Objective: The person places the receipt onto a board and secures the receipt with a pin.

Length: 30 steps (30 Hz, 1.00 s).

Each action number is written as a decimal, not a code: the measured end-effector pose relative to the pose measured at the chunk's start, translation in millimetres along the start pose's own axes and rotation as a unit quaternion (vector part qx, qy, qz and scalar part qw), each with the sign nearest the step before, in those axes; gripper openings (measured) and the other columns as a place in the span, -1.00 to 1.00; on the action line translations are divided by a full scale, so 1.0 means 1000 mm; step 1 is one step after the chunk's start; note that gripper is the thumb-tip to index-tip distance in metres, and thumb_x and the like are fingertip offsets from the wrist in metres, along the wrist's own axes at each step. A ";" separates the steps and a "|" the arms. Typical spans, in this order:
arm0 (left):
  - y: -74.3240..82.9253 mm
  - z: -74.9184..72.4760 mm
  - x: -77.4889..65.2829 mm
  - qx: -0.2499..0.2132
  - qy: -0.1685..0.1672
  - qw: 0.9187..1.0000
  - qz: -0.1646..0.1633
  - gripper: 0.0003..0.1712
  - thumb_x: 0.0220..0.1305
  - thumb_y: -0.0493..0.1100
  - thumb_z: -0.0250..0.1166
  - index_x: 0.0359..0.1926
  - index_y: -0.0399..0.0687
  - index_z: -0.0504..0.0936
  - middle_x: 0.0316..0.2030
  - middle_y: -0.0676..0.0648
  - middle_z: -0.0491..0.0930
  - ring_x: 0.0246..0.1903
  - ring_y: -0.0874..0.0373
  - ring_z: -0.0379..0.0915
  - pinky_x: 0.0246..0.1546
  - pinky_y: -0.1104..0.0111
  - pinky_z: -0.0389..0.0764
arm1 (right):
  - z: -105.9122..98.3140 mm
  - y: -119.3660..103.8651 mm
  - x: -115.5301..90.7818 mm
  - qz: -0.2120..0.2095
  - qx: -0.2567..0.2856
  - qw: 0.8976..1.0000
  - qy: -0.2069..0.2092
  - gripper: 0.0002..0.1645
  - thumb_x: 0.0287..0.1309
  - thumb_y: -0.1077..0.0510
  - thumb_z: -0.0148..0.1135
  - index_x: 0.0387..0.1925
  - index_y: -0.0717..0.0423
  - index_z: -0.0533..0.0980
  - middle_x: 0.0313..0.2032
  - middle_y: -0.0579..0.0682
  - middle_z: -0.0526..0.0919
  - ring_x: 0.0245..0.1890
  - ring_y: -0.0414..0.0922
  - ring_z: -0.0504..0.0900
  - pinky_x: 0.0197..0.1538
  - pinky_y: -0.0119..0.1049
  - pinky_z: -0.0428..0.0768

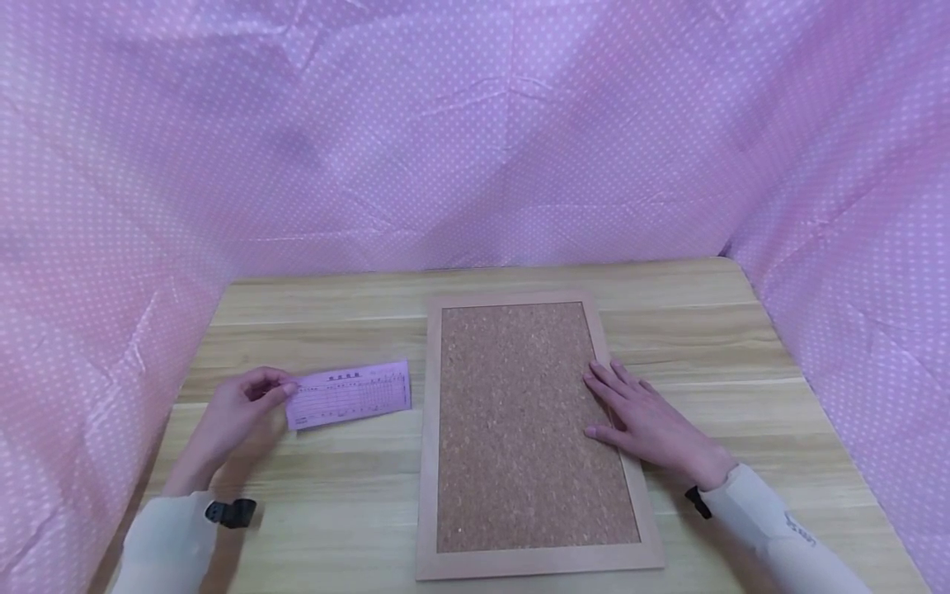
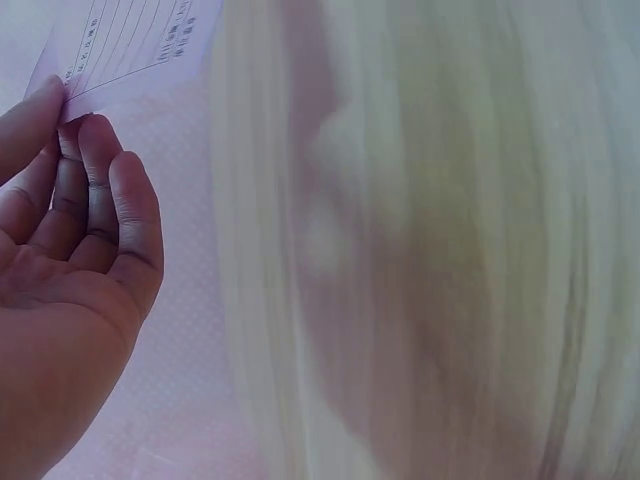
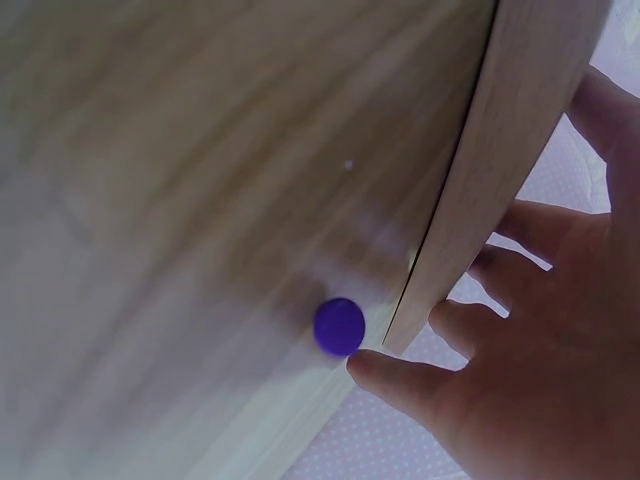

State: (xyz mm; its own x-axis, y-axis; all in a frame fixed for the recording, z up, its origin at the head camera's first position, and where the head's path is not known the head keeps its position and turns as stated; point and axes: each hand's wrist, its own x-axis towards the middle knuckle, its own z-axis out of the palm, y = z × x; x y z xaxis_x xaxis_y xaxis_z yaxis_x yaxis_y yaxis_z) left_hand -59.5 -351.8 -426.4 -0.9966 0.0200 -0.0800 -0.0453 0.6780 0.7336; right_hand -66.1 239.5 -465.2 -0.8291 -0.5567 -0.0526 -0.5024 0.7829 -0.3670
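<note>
While the left hand [image 1: 237, 408] pinches the purple paper slip [image 1: 349, 396] by its left end, thumb and finger clamped on it, the slip sits over the table [image 1: 334, 495], left of the corkboard [image 1: 530, 429]. Over on the right edge, the right hand [image 1: 656, 425] rests on the wooden frame [image 1: 644, 503], fingers straight and apart. Right-wrist view: a round purple thing [image 3: 339, 327], right beside one fingertip!
</note>
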 end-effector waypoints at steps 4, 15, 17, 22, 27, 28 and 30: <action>0.005 0.000 -0.003 -0.024 0.015 1.000 -0.003 -0.66 0.49 -0.09 0.30 0.02 -0.33 0.66 -0.19 0.01 0.70 -0.22 0.39 0.53 -0.21 0.58 0.54 | 0.000 0.000 0.000 0.000 0.001 1.000 0.000 -0.02 0.40 -0.29 0.21 0.57 0.19 0.19 0.60 0.18 0.08 0.57 0.32 -0.01 0.40 0.42 0.21; 0.029 0.002 -0.012 -0.071 0.042 0.997 -0.012 -0.65 0.48 -0.08 0.31 0.01 -0.33 0.65 -0.18 0.02 0.72 -0.21 0.35 0.54 -0.15 0.64 0.51 | 0.000 0.000 0.000 0.004 0.003 1.000 -0.003 -0.02 0.41 -0.31 0.19 0.58 0.17 0.18 0.61 0.16 0.06 0.57 0.30 -0.02 0.40 0.42 0.20; 0.034 0.004 -0.013 -0.078 0.044 0.996 -0.009 -0.66 0.48 -0.10 0.31 0.00 -0.35 0.65 -0.18 0.02 0.73 -0.21 0.35 0.56 -0.14 0.64 0.53 | 0.000 -0.001 0.000 0.005 0.002 1.000 -0.002 -0.02 0.41 -0.31 0.19 0.58 0.17 0.18 0.61 0.16 0.06 0.57 0.30 -0.02 0.40 0.42 0.19; 0.045 0.008 -0.014 -0.095 0.048 0.994 0.000 -0.68 0.47 -0.14 0.32 -0.01 -0.38 0.65 -0.19 -0.03 0.73 -0.24 0.32 0.57 -0.15 0.62 0.55 | 0.000 -0.001 0.000 0.006 0.002 1.000 -0.002 -0.02 0.40 -0.31 0.20 0.58 0.17 0.18 0.60 0.17 0.07 0.57 0.31 -0.02 0.41 0.42 0.19; 0.053 0.012 -0.015 -0.105 0.048 0.993 0.009 -0.69 0.46 -0.14 0.33 -0.03 -0.37 0.65 -0.19 -0.07 0.73 -0.26 0.30 0.58 -0.17 0.59 0.57 | 0.000 -0.001 0.000 0.007 0.003 1.000 0.000 -0.02 0.40 -0.31 0.21 0.58 0.17 0.18 0.60 0.17 0.07 0.57 0.31 -0.02 0.41 0.42 0.19; 0.056 0.013 -0.015 -0.107 0.048 0.993 0.012 -0.70 0.46 -0.16 0.34 -0.03 -0.38 0.65 -0.20 -0.08 0.73 -0.26 0.29 0.58 -0.17 0.58 0.58 | 0.000 -0.001 0.000 0.007 0.004 1.000 0.000 -0.02 0.39 -0.31 0.21 0.57 0.17 0.19 0.60 0.17 0.07 0.57 0.31 -0.01 0.41 0.42 0.19; 0.060 0.015 -0.016 -0.110 0.045 0.993 0.016 -0.71 0.45 -0.17 0.34 -0.03 -0.38 0.65 -0.20 -0.05 0.74 -0.26 0.29 0.59 -0.18 0.57 0.59 | 0.000 -0.001 0.000 0.008 0.004 1.000 0.000 -0.02 0.39 -0.31 0.21 0.57 0.17 0.19 0.60 0.17 0.07 0.57 0.31 -0.01 0.40 0.42 0.20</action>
State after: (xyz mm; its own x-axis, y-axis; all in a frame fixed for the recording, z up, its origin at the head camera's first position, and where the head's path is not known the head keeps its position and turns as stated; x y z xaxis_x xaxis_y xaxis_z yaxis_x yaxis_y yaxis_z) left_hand -45.7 -300.5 -391.8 -0.9994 -0.0338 -0.0013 -0.0180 0.5002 0.8657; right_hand -65.4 238.6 -464.8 -0.8364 -0.5449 -0.0591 -0.4877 0.7891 -0.3734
